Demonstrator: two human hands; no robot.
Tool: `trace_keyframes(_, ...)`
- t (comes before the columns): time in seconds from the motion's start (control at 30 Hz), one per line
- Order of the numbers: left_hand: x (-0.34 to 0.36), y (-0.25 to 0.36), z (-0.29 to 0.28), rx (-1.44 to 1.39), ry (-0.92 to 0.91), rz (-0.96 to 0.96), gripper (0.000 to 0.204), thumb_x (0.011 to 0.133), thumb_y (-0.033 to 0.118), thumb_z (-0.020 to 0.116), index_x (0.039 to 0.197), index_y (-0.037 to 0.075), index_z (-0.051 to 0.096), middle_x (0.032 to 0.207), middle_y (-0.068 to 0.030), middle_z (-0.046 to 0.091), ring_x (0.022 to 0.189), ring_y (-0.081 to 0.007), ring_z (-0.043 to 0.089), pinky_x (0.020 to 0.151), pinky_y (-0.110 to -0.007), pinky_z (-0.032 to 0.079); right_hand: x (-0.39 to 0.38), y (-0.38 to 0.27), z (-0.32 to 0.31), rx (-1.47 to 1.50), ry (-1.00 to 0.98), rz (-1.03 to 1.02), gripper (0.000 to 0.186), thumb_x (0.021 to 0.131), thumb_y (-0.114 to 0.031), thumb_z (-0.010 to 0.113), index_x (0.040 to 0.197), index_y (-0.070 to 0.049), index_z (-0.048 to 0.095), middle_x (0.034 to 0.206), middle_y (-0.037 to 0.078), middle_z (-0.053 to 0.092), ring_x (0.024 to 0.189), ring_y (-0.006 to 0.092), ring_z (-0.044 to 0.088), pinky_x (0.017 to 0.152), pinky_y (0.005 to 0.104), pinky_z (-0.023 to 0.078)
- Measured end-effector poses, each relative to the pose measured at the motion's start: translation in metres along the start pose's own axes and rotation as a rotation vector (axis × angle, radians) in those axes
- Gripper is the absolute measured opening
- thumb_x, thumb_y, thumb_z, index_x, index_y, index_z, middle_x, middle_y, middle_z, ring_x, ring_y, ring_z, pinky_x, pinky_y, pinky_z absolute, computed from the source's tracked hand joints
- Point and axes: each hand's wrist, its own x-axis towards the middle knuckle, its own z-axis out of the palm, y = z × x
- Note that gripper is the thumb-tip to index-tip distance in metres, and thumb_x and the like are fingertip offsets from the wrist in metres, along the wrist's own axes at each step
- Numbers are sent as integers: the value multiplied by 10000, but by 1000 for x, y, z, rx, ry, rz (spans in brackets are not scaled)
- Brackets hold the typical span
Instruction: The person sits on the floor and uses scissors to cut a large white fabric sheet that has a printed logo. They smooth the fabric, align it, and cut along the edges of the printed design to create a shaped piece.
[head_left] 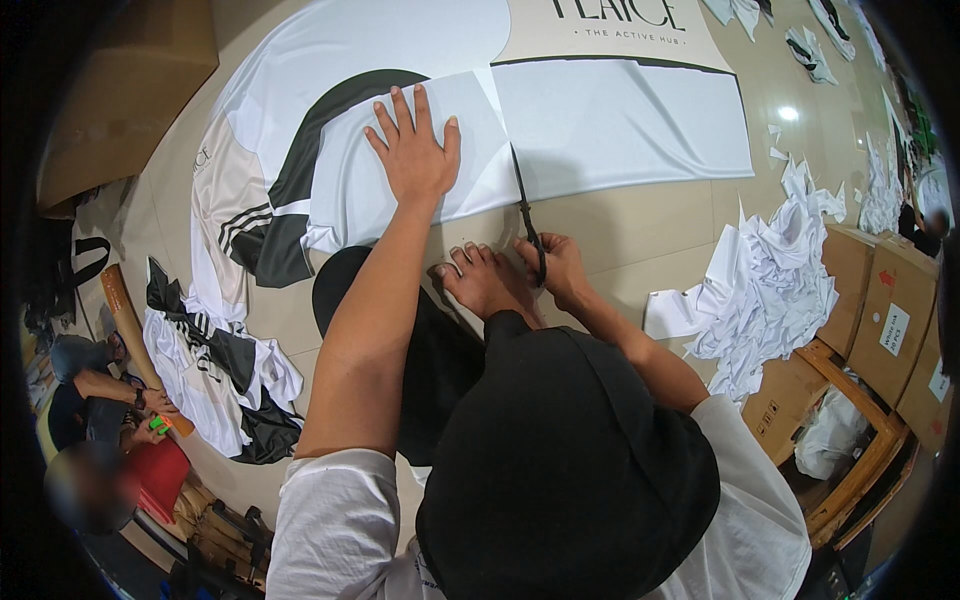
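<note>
A large printed fabric sheet, white with black and beige areas, is spread over the tiled floor. My left hand (415, 160) lies flat with fingers spread on its white left part (350, 165). In my right hand (562, 268) is a pair of black-handled scissors (524, 208), fingers closed round the handles. The blades point away from me, into the gap between the left part and the white right part (640, 125). That gap runs from the near edge up to a point below the beige panel (605, 35). How far apart the blades stand, I cannot tell.
My bare foot (490, 280) is beside the scissors. White scraps (765, 285) are heaped at right, before cardboard boxes (885, 310) and a wooden frame (860, 460). Black-and-white cloth (215, 370) lies left, near a brown tube (140, 340) and another person's hand (158, 402). A large carton (130, 90) stands far left.
</note>
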Motion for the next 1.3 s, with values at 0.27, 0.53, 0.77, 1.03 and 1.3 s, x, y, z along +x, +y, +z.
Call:
trace_keyframes(0.27, 0, 0, 0, 1, 0, -3, 800, 1112, 580, 417, 1776, 161, 263, 1849, -190, 162, 1703, -467, 52, 1342, -685, 4, -3, -10, 0, 15, 13, 29, 357, 962, -351, 832, 823, -57, 686, 663, 3, 621, 542, 94, 563, 505, 277, 417)
trace_keyframes(0.53, 0, 1, -1, 1, -8, -7, 800, 1111, 579, 421, 1776, 163, 262, 1852, -183, 158, 1702, -467, 58, 1344, -681, 3, 11, -27, 6, 74, -19, -16, 407, 959, -405, 841, 802, -87, 641, 645, -19, 579, 529, 95, 541, 494, 279, 396)
trace_keyframes(0.77, 0, 0, -1, 2, -7, -8, 801, 1111, 580, 421, 1777, 165, 262, 1851, -183, 162, 1701, -466, 62, 1344, -680, 9, 19, -33, 9, 69, -3, -6, 404, 955, -409, 852, 834, -86, 643, 646, -29, 574, 514, 88, 536, 472, 271, 392)
trace_keyframes(1.03, 0, 0, -1, 9, 0, -2, 798, 1113, 582, 417, 1775, 161, 266, 1849, -188, 163, 1700, -469, 67, 1343, -684, 17, 20, -37, 10, 71, -9, 17, 375, 949, -388, 867, 865, -83, 665, 671, -29, 590, 517, 86, 549, 501, 258, 418)
trace_keyframes(1.3, 0, 0, 0, -7, 14, 6, 795, 1114, 575, 425, 1772, 157, 272, 1843, -197, 179, 1696, -481, 80, 1337, -695, 22, 23, -30, 9, 82, -11, -9, 344, 952, -336, 866, 840, -84, 660, 665, -26, 587, 506, 88, 552, 479, 267, 432)
